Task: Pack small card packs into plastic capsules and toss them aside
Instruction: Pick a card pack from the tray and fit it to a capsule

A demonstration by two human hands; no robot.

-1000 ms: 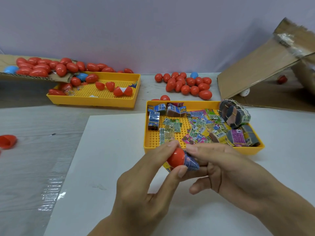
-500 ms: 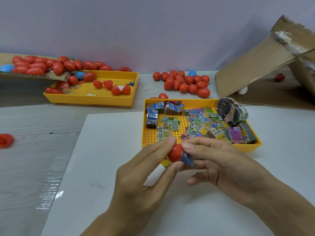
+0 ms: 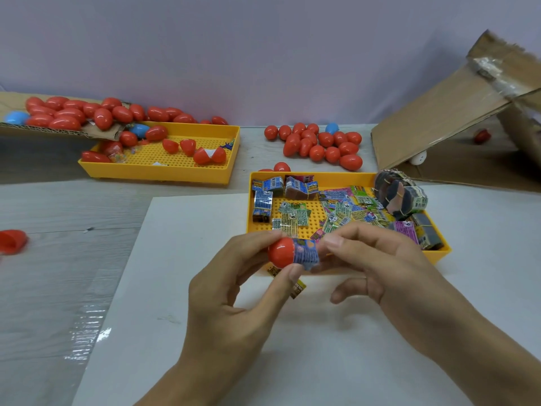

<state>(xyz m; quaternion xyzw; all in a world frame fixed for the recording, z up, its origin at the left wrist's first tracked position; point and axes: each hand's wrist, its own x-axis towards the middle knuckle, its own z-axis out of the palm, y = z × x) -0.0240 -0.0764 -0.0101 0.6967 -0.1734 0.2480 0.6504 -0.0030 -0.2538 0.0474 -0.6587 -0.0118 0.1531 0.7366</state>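
Note:
My left hand (image 3: pixel 234 291) pinches a red capsule half (image 3: pixel 280 252) between thumb and fingers, its mouth turned right. A rolled blue card pack (image 3: pixel 306 253) sticks out of that mouth. My right hand (image 3: pixel 386 268) holds the pack's outer end with its fingertips. Both hands hover over the white sheet (image 3: pixel 187 288), just in front of the yellow tray of card packs (image 3: pixel 310 178). A small yellow pack (image 3: pixel 298 289) shows below my left thumb.
A second yellow tray (image 3: pixel 152 172) with red capsule halves stands at the back left, under a cardboard flap heaped with red capsules (image 3: pixel 67 114). A pile of closed red capsules (image 3: pixel 317 143) lies at the back. A tilted cardboard box (image 3: pixel 445 118) is at the right. A red half (image 3: pixel 11 241) lies far left.
Both hands have lifted slightly toward the card tray. More of the blue pack shows outside the red half than half a second ago.

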